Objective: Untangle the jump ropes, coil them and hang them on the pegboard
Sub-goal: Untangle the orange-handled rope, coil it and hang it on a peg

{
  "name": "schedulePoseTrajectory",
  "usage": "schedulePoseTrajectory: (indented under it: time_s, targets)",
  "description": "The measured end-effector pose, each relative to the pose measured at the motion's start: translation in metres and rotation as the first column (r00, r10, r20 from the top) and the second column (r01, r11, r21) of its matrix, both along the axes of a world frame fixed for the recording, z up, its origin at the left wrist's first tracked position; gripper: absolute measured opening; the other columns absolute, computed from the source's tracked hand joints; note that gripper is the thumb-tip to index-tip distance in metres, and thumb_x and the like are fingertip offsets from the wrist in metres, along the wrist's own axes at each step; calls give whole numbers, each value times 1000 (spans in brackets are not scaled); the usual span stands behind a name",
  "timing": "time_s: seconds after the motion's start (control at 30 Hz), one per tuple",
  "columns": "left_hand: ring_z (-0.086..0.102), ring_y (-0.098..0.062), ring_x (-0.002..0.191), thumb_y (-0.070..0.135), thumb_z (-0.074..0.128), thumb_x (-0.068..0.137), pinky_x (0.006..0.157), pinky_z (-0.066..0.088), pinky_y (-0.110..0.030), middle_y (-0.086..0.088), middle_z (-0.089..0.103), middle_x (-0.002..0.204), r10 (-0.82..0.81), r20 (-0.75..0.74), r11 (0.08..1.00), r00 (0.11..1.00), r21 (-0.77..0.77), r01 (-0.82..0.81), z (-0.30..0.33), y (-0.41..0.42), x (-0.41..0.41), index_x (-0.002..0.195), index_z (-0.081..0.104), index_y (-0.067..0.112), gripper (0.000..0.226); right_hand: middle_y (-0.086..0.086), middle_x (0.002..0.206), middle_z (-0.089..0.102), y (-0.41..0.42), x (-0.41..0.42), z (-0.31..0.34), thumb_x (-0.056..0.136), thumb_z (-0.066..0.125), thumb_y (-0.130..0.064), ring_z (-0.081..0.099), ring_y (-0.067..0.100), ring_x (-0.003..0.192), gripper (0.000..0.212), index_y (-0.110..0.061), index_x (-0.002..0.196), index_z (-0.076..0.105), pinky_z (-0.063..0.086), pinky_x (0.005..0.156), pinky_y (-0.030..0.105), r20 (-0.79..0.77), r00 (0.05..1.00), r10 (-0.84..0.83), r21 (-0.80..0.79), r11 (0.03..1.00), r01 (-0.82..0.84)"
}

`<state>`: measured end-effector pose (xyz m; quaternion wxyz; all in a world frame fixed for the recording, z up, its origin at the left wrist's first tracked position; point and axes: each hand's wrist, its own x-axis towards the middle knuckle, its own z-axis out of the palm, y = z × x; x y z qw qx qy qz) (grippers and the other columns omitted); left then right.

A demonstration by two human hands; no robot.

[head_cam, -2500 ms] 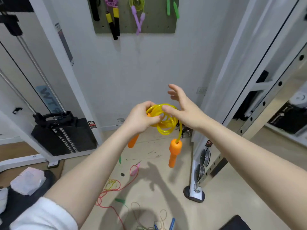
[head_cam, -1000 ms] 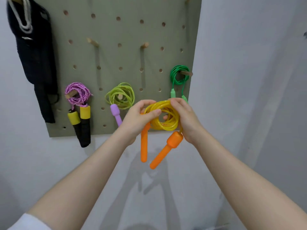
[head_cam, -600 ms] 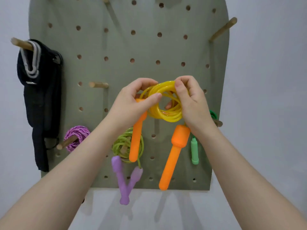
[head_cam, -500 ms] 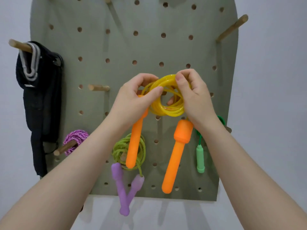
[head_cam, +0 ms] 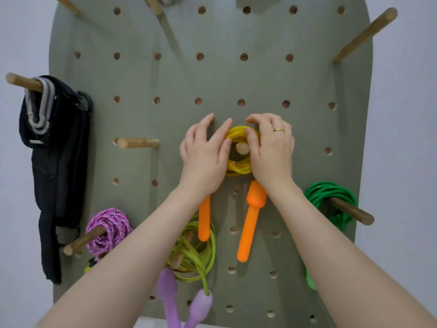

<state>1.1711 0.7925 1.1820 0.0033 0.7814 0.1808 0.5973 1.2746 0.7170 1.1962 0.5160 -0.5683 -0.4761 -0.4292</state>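
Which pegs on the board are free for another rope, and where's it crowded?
The short peg left of the hands is bare, between the black strap and the yellow rope. The long peg at upper right is bare too. The bottom row is crowded: pink rope, lime rope, green rope.
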Motion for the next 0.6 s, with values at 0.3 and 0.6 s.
schedulePoseTrajectory:
  time_s: [0.3, 0.6]
  targets:
    - [3, -21, 146, 40, 15, 94, 116, -1, -39, 0, 10, 158, 112, -85, 992, 990, 71, -106, 5, 3, 15, 148, 15, 35, 54, 8, 140, 49, 8, 1, 2, 90, 30, -25, 40, 33, 131, 45, -21, 124, 59, 28, 106, 49, 135, 972, -192, -41, 979, 199]
    - [12, -17, 145, 55, 32, 81, 117, 16, -35, -4, 15, 157, -90, -184, 994, 979, 48, 100, -31, -13, -20, 150, 6, 16, 83, 4, 159, -1, -32, -16, -32, 94, 46, -27, 16, 26, 143, 70, -17, 151, 5, 22, 113, 42, 27, 999, -28, -298, 954, 34]
